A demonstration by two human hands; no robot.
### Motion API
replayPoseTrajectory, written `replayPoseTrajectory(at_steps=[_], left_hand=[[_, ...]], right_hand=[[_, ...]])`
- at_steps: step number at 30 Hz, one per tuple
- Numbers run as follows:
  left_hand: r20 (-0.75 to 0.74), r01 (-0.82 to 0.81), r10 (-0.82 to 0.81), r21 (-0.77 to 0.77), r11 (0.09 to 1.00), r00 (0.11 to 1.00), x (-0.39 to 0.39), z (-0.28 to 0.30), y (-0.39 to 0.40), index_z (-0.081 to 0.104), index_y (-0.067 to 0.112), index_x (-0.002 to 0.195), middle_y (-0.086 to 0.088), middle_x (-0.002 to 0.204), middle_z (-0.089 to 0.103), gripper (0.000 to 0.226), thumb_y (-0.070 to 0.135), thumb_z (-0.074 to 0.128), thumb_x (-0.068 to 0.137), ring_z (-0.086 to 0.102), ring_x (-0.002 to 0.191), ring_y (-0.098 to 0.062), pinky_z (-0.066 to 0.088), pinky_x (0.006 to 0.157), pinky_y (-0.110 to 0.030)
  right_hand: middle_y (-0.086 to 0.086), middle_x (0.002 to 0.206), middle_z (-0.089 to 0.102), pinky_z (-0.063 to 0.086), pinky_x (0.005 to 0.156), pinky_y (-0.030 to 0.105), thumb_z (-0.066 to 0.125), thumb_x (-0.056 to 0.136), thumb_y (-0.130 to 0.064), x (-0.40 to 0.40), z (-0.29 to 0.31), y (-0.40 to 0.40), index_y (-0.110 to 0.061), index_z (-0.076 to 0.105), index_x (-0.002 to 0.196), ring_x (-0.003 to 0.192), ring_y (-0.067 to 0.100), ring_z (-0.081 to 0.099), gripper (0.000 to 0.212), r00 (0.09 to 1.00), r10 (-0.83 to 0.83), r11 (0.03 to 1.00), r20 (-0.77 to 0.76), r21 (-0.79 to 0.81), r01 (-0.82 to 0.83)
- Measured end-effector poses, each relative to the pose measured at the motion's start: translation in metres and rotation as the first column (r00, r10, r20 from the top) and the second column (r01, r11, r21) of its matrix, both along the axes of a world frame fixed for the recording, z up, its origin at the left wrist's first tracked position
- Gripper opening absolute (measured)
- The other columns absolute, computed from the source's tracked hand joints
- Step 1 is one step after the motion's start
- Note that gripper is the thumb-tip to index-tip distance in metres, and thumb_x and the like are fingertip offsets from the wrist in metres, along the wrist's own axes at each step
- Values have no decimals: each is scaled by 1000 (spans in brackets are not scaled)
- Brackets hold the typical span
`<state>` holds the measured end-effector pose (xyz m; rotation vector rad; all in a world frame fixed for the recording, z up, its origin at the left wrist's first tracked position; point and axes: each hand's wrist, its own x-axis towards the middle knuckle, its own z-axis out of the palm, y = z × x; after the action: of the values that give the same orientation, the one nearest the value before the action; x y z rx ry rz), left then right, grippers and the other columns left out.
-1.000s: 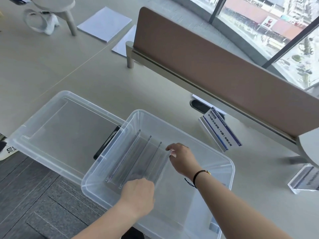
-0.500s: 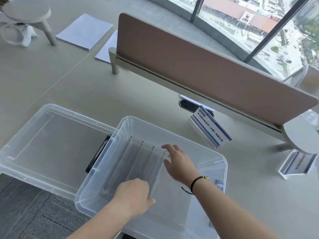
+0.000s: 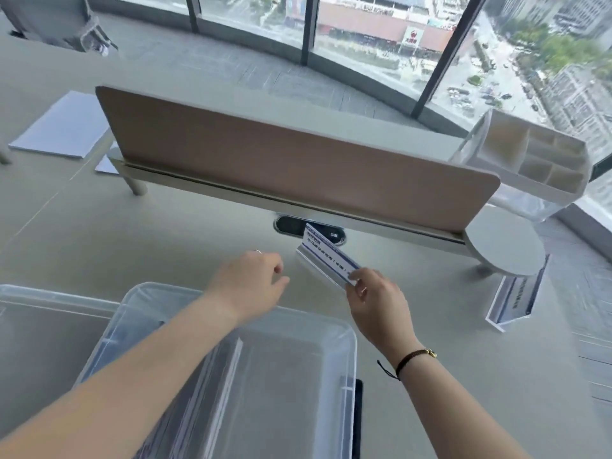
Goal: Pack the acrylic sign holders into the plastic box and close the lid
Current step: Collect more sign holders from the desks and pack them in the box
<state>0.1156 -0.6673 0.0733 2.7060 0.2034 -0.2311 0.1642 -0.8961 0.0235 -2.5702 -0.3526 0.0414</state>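
Observation:
The clear plastic box (image 3: 347,359) stands at the near table edge with several acrylic sign holders (image 3: 228,376) upright inside, partly hidden by my left forearm. Its lid (image 3: 39,313) lies to the left of it. Beyond the box, an acrylic sign holder with a blue-bordered label (image 3: 326,256) sits on the table; my right hand (image 3: 377,303) pinches its near right corner. My left hand (image 3: 251,283) hovers just left of that holder, fingers loosely curled, holding nothing. Another acrylic sign holder (image 3: 516,296) lies at the right.
A brown desk divider (image 3: 281,167) runs across the table behind the holders, with a round foot (image 3: 503,243) at its right end. A white compartment organiser (image 3: 530,157) stands at the far right. Papers (image 3: 63,127) lie at the far left. A black cable port (image 3: 291,225) sits under the divider.
Both hands have left the box and moved forward over the table. My right hand has taken hold of the labelled sign holder's corner. The view has tilted up and right.

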Motion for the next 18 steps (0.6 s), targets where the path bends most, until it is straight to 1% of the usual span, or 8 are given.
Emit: replayPoseTrajectory(at_steps=[2,4,6,8,11,13,14,18], left_hand=[[4,44,-44,21,999,999,35,-8,-11,58,26,115,2,114,62,26,39,55,93,60,103,-24,48,82,-36],[3,82,-83,70,994,997,66,-19,-22,53,26,122,1,123,57,30,36,52,93,59,107,-25,50,86,-40],[-27,117,-115,119,986,993,93,-32,-32,49,26,127,0,129,53,33,31,48,94,58,110,-27,50,86,-41],[-61,141,-134,146,979,989,114,-48,-40,45,26,131,2,136,47,36,25,47,95,56,112,-27,51,83,-42],[-108,178,-157,222,959,982,135,-74,-43,45,23,131,0,144,41,42,11,47,90,50,119,-28,52,80,-43],[-136,206,-172,297,933,976,143,-89,-41,48,21,126,-3,141,42,42,6,50,87,47,121,-28,51,78,-41],[-129,211,-178,315,926,975,147,-95,-39,49,20,122,-3,136,45,40,4,50,85,47,118,-28,51,76,-41],[-95,174,-150,341,924,984,158,-102,-33,52,16,103,-2,106,49,23,2,51,84,50,91,-28,51,65,-40]], right_hand=[[-5,100,65,49,68,34,58,90,-25,21,-10,-18,-25,62,104,81,23,64,15,997,-61,998,-56,-17,60],[-4,109,63,49,72,34,59,90,-27,40,-21,-33,-25,60,113,89,22,63,24,990,-92,995,-109,-39,89],[-2,115,61,50,77,35,59,90,-29,55,-33,-43,-23,58,120,96,23,62,30,983,-97,995,-157,-54,89],[-1,117,60,50,77,34,59,89,-29,68,-46,-48,-22,57,123,100,23,61,34,977,-70,997,-200,-58,59],[-2,110,63,48,76,31,59,87,-27,82,-63,-50,-22,61,118,99,20,60,32,966,5,1000,-258,-25,-11],[-2,104,65,47,73,30,58,86,-25,88,-71,-49,-22,64,112,94,19,59,27,961,39,999,-272,8,-39],[-3,101,65,46,71,29,58,86,-24,89,-75,-49,-22,65,109,91,19,59,24,961,41,999,-273,22,-37],[0,91,67,42,65,29,58,88,-21,94,-84,-49,-17,68,97,83,23,60,14,970,26,999,-240,50,-15]])
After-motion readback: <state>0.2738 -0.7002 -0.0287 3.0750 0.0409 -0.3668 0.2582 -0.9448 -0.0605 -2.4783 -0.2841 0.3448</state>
